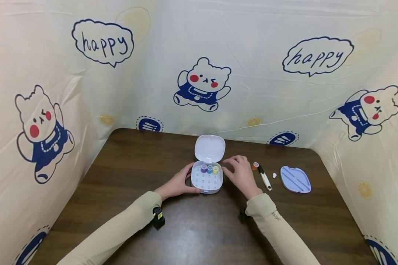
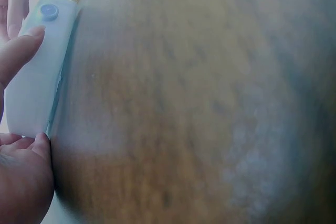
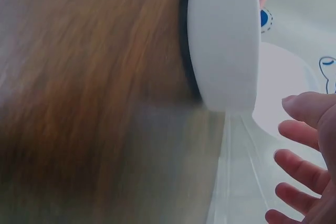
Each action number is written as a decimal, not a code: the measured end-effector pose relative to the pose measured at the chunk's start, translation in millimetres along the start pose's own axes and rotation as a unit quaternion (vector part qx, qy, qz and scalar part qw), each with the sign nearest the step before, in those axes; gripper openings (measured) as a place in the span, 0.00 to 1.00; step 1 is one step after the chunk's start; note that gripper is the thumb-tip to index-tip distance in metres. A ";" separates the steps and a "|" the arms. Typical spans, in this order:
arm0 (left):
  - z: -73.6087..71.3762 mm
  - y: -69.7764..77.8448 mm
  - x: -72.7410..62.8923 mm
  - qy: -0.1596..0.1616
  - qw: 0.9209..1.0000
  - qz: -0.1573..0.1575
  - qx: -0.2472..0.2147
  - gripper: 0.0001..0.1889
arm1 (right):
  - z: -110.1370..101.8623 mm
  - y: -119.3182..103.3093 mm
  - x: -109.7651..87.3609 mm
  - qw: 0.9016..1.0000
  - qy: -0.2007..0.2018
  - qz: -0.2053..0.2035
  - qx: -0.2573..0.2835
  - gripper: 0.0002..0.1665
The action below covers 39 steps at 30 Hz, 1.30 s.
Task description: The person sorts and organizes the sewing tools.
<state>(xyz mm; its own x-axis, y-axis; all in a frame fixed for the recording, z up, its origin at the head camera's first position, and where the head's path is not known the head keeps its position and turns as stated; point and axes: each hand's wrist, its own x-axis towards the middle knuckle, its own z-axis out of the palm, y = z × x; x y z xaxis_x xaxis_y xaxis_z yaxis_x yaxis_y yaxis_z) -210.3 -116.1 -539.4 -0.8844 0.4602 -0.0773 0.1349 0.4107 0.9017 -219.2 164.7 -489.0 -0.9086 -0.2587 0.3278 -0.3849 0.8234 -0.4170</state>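
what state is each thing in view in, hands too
white box, open
lid, raised
purple spool, upright in box
blue spool, upright in box
yellow spool, upright in box
orange spool, out on table
black-and-white tool, lying on table
lavender tray, lying outside box
small white item, on table
left hand, gripping box
right hand, empty, beside box

- From here I see three spools (image 1: 210, 169) in the box (image 1: 215, 191), toward its back.
- Behind the box, its lid (image 1: 210, 148).
- Right of the box, a loose spool (image 1: 255, 166), slim tool (image 1: 264, 178), then tray (image 1: 295, 179).
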 end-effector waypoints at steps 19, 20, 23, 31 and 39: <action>-0.3 1.7 -2.0 0.002 1.000 -0.009 0.000 0.62 | -19.7 45.9 -18.0 0.998 0.069 -0.003 -0.006 0.14; -0.3 1.5 -1.9 0.003 1.000 -0.008 0.000 0.62 | -20.5 48.6 -19.0 0.997 0.071 -0.001 -0.005 0.14; -0.1 0.9 -1.8 0.002 1.000 -0.006 -0.001 0.61 | -23.5 56.5 -21.9 0.998 0.069 0.012 0.001 0.14; -0.8 2.1 -1.8 0.003 1.000 -0.003 -0.010 0.62 | -30.3 74.9 -27.2 0.997 0.071 0.043 -0.004 0.14; -0.4 1.5 -3.3 0.001 1.000 -0.007 -0.006 0.62 | -31.8 88.6 -30.0 0.995 0.081 0.061 -0.018 0.13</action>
<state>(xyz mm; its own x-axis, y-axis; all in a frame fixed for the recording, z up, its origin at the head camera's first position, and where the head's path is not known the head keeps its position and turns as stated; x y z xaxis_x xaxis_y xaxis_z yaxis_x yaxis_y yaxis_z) -207.4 -117.3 -537.6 -0.8874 0.4522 -0.0894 0.1166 0.4078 0.9056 -220.9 261.5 -508.9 -0.9092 -0.0743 0.4096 -0.2653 0.8616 -0.4326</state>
